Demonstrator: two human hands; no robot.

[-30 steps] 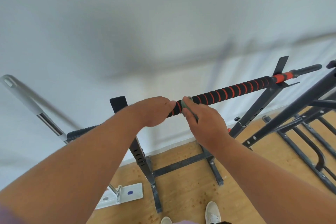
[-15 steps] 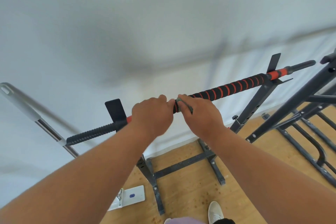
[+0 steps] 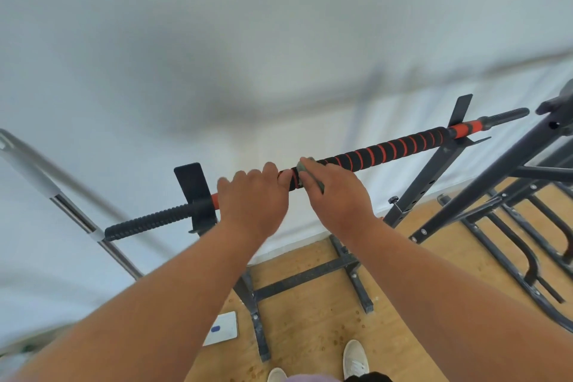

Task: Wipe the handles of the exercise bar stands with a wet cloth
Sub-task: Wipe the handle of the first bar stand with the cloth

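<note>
Left hand [image 3: 252,198] gripping black-and-orange foam-wrapped bar [image 3: 384,150]; right hand [image 3: 336,195] pressing grey-green wet cloth [image 3: 305,169] around it. Guessing long stretch toward right stand [image 3: 434,170] still needing wiping.

No readable text, label or number anywhere.

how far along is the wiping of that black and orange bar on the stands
Nothing shows as finished; no wet sheen can be told. In hand: the right hand presses a grey-green cloth on the black foam bar with orange spiral stripes, while the left hand grips the bar beside it. Left: the striped stretch toward the right black metal stand and both ribbed black ends.
</note>
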